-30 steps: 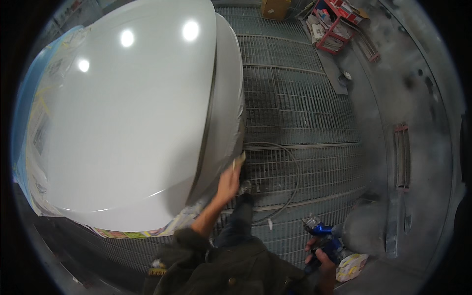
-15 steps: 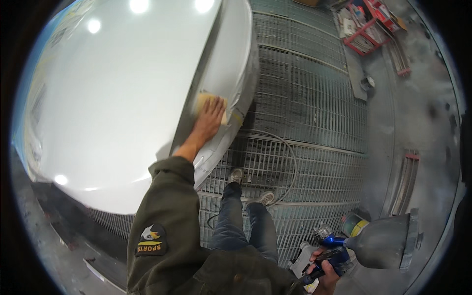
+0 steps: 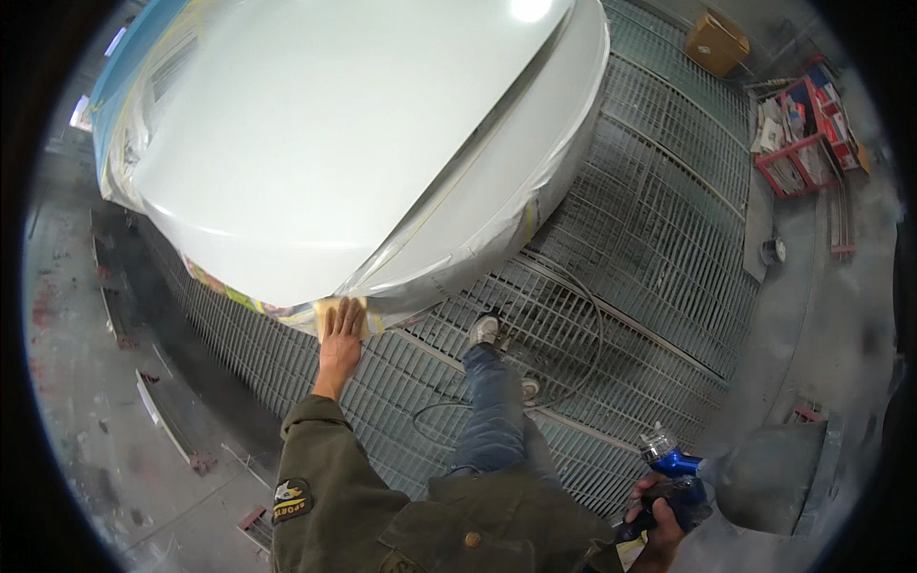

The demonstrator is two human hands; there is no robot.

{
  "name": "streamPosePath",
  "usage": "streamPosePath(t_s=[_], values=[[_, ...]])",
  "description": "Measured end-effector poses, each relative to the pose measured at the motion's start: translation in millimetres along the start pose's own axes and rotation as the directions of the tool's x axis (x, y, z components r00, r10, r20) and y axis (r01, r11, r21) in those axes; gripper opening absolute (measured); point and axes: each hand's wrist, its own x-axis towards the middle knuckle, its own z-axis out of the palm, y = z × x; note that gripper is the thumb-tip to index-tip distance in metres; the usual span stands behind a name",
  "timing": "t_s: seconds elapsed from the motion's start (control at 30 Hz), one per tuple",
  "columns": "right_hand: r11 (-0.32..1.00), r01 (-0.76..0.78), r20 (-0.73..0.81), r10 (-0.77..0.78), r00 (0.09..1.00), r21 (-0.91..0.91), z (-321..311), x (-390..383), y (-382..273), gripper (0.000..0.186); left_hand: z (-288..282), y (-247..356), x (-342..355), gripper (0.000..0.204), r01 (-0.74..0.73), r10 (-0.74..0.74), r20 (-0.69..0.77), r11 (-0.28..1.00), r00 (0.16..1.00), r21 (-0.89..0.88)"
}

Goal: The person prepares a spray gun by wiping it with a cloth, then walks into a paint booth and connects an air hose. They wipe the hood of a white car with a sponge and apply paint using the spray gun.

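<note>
Slatted metal floor (image 3: 659, 229) stretches right of a glossy, curved white panel (image 3: 315, 143). At its film-masked near corner, the left hand (image 3: 340, 350) lies flat-fingered on a pale yellow cloth (image 3: 322, 309). A lettered patch (image 3: 291, 499) marks the sleeve (image 3: 330, 458). The right hand (image 3: 659, 520) grips a blue spray gun (image 3: 674, 464).

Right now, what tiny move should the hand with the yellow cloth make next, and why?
Perhaps slide the left hand and yellow cloth along the masked edge: the fingers lie flat on it there, while the right hand holds the blue spray gun apart.
</note>
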Motion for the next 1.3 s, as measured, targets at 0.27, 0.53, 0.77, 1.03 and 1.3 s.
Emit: streamPosePath(t_s=[0.27,0.53,0.77,1.03,1.3], values=[[0.998,-0.021,0.23,0.033,0.973,-0.052,-44.3,81.1,-34.1,0.076,7.0,104.3,-28.0,0.052,0.355,-0.504,-0.03,0.648,0.863,-0.674],[0.982,0.106,0.326,-0.049,0.944,-0.158,-12.6,227.5,-107.4,0.05,-98.3,216.9,149.0,0.045,0.248,-0.733,-0.078,0.325,0.675,-0.913],[0.986,0.086,0.279,-0.042,0.959,-0.144,15.4,327.4,-204.1,0.042,-181.5,279.4,331.8,0.041,0.116,-0.354,0.039,0.2,0.935,-0.973],[0.994,0.083,0.296,-0.058,0.953,-0.073,20.9,461.4,-273.4,0.032,-246.8,334.7,564.0,0.041,-0.055,-0.124,-0.102,0.339,0.987,-0.939],[0.999,-0.015,0.346,0.026,0.938,-0.034,19.9,668.6,-340.7,0.038,-320.3,350.3,846.5,0.037,0.062,-0.227,-0.047,0.451,0.973,-0.89]])
